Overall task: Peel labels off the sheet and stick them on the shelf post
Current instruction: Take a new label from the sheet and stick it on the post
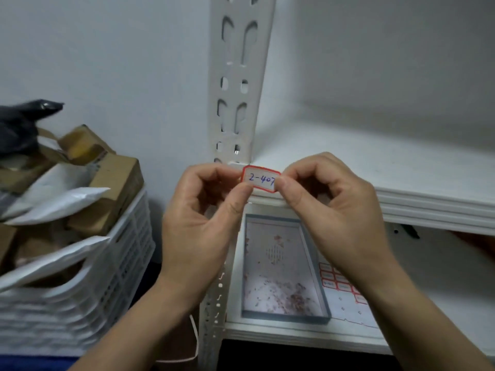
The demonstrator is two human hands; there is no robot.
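1. Left hand (198, 218) and right hand (329, 210): both are raised before the shelf edge with fingers curled. Each pinches one short end of the label (261, 179) between thumb and forefinger.
2. Label: red-bordered, handwritten "2-407" (the right thumb crowds the last digit). It is off the sheet and held face out, at the foot of the post's upper section. Whether its back touches metal cannot be told.
3. Sheet (345, 293): lies on the lower shelf beneath the right wrist, just beside a grey-rimmed box (281, 266), with several labels left on it.
4. Shelf post (238, 89): white, upright, pierced by slots and holes.
5. Risk: a label laid across a slot would bond only in part, and its edge could lift.
6. Risk: fingertips on the adhesive ends may drag the label crooked, or curl a corner, on release.
7. White crate (80, 303) of parcels: left, well apart, no interference judged.
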